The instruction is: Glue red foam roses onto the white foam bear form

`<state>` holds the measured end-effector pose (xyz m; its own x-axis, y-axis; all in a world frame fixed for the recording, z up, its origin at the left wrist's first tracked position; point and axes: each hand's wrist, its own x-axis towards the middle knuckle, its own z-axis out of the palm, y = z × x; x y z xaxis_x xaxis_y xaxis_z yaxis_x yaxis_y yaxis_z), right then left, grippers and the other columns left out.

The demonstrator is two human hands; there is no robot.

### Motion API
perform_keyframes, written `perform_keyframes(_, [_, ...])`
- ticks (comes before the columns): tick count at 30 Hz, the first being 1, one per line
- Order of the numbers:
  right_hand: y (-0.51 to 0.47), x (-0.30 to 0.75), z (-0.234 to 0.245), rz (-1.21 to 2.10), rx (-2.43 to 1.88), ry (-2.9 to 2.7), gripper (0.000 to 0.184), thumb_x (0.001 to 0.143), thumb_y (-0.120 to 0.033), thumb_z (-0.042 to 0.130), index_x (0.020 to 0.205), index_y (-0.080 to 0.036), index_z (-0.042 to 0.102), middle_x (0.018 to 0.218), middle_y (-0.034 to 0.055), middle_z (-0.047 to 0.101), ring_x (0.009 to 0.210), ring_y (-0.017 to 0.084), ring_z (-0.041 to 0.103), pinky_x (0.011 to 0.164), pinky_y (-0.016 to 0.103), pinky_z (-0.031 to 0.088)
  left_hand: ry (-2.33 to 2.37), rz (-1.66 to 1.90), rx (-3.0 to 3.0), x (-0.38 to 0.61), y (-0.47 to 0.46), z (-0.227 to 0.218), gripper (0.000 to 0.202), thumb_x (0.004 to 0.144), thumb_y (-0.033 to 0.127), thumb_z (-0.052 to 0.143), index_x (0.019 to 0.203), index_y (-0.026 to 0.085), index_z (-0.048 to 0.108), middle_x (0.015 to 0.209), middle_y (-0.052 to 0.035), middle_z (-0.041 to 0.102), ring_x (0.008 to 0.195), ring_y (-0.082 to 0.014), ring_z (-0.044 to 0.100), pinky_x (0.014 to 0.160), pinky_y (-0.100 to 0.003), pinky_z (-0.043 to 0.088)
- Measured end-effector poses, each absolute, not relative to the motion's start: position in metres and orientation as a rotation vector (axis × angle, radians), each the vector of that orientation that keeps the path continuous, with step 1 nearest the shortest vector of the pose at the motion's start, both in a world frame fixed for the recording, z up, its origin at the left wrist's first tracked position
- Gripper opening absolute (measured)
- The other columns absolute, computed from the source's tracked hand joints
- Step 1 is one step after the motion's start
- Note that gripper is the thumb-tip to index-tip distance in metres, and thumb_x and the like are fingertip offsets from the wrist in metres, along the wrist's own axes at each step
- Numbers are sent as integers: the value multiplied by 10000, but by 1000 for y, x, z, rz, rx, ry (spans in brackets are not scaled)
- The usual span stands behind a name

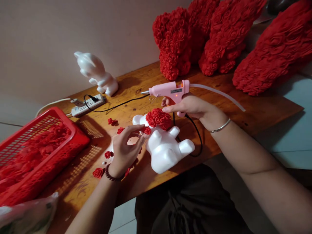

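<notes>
A white foam bear (162, 149) lies on the wooden table, its head end partly covered with a cluster of red roses (159, 118). Between the fingertips of my left hand (126, 146) is a single red foam rose (147, 130), close beside the bear's head. My right hand (188, 105) is wrapped round the handle of a pink glue gun (168, 90), above the bear. Its metal nozzle points left, and a clear glue stick (219, 93) sticks out at the back. Loose red roses (98, 173) lie around my left wrist.
At left stands a red plastic basket (80, 138) full of red roses. A white power strip (89, 105) with plugs and a second white foam bear (97, 71) are at the back. Several rose-covered figures (173, 39) stand back right. A black cord (200, 138) loops beside the bear.
</notes>
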<state>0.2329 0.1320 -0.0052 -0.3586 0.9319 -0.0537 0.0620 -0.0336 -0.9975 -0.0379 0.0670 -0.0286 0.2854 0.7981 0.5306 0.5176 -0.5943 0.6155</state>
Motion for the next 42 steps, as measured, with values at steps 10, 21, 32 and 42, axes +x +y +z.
perform_keyframes(10, [128, 223, -28, 1636, -936, -1568, 324, 755, -427, 823, 853, -176, 642, 746, -12, 587, 727, 119, 582, 617, 233, 470, 1089, 1176, 2183, -32, 71, -27, 106, 865, 168, 758, 967, 196, 756, 948, -64, 760, 886, -149, 718, 699, -230, 590])
perform_keyframes(21, [116, 211, -19, 1406, -1142, -1690, 233, 844, -400, 739, 856, -173, 691, 876, 42, 697, 858, 171, 651, 850, 327, 522, 1033, 1202, 2360, -30, 72, -26, 140, 860, 82, 741, 892, 216, 765, 843, -21, 759, 787, -136, 673, 653, -261, 515])
perform_keyframes(32, [114, 211, -16, 1343, -1193, -1721, 184, 852, -363, 729, 874, -183, 692, 833, 37, 678, 860, 178, 642, 839, 315, 522, 1001, 1219, 2672, -24, 72, -23, 209, 882, 91, 722, 982, 268, 769, 855, -7, 760, 739, -145, 615, 688, -318, 467])
perform_keyframes(42, [113, 209, -17, 1363, -1142, -1642, 220, 819, -346, 750, 925, -167, 678, 834, 30, 668, 835, 165, 639, 865, 333, 539, 946, 1110, 2894, -27, 83, -14, 205, 882, 137, 733, 1017, 283, 783, 840, -30, 614, 717, -140, 518, 633, -289, 413])
